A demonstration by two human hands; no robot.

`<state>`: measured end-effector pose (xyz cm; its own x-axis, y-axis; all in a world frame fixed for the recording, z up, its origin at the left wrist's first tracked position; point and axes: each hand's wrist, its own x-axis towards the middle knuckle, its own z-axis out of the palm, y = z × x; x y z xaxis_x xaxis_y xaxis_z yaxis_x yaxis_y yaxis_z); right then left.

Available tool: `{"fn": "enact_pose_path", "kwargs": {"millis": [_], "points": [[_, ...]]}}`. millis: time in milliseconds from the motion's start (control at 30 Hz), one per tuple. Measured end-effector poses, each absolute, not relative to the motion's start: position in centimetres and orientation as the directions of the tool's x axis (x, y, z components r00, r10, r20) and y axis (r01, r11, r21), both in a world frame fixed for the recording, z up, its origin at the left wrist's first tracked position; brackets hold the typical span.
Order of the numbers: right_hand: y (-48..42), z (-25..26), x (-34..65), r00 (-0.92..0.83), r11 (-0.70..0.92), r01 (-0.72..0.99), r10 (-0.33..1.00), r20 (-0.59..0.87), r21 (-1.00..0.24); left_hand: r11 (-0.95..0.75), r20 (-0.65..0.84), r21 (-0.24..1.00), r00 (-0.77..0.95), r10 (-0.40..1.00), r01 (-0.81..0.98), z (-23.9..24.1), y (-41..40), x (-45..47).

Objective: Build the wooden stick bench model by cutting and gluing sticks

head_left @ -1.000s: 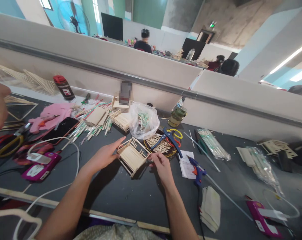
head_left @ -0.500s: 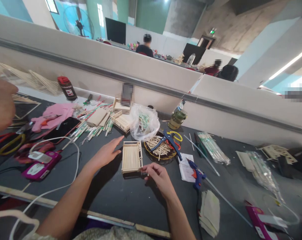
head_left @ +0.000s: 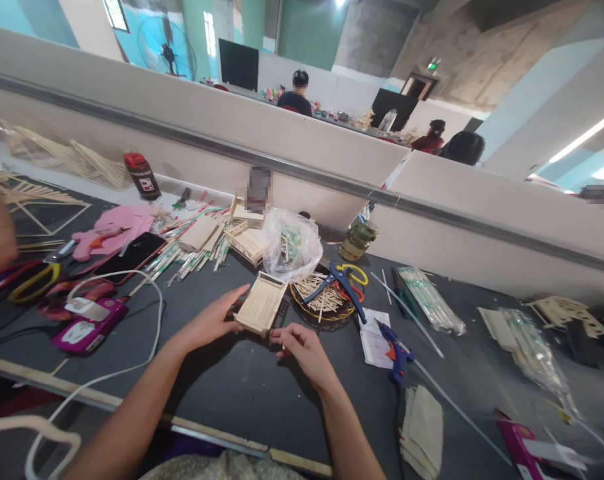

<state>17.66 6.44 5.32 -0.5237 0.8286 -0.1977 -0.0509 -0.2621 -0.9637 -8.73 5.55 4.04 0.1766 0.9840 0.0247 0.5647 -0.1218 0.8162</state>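
A small tray-like model made of wooden sticks (head_left: 261, 304) is held tilted just above the dark table (head_left: 242, 393). My left hand (head_left: 213, 321) grips its near left side, thumb and fingers around the edge. My right hand (head_left: 298, 347) is at its near right corner with fingers curled, pinching near the model's edge; whether it touches is unclear. Behind the model lie a wire basket of loose sticks (head_left: 322, 299) and blue pliers (head_left: 338, 280).
A blue glue gun (head_left: 395, 344) lies right of my hands beside paper (head_left: 373, 337). Left are a pink device (head_left: 85, 323) with a white cable, a phone (head_left: 127, 252), scissors (head_left: 35, 280). A plastic bag (head_left: 291, 243), more stick models and a jar (head_left: 357, 237) sit behind. Other people work beyond the partition.
The stick model was turned from lying flat to tilted up, its flat underside showing. My left hand closed on it; my right hand moved slightly left along its near corner.
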Motion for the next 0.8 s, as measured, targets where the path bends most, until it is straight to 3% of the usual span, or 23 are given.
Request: {"fn": "enact_pose_path", "kwargs": {"millis": [100, 233, 367, 467, 600, 800], "points": [[7.1, 5.4, 17.2, -0.515, -0.216, 0.007, 0.836, -0.189, -0.976, -0.035, 0.045, 0.716, 0.004, 0.999, 0.697, 4.3, 6.8, -10.6], [9.1, 5.3, 16.9, -0.403, 0.009, 0.131, 0.914, -0.045, -0.991, 0.157, 0.034, 0.629, -0.229, 0.973, 0.762, 4.6, 6.2, -11.2], [11.1, 4.8, 16.0, -0.298, 0.181, 0.221, 0.948, 0.111, -0.958, 0.209, -0.051, 0.758, -0.263, 0.963, 0.618, 3.7, 4.5, -8.8], [12.0, 4.3, 15.0, -0.285, 0.219, 0.237, 0.947, 0.148, -0.947, 0.129, 0.024, 0.875, -0.307, 0.951, 0.467, 2.5, 3.9, -6.2], [12.7, 4.0, 13.9, -0.359, 0.238, 0.231, 0.922, 0.145, -0.943, 0.031, 0.171, 0.892, -0.399, 0.901, 0.452, 1.7, 4.2, -4.5], [13.2, 5.9, 14.4, -0.454, 0.322, 0.262, 0.873, 0.178, -0.91, 0.017, 0.168, 0.93, -0.465, 0.869, 0.368, 3.3, 5.3, -6.0]]}}
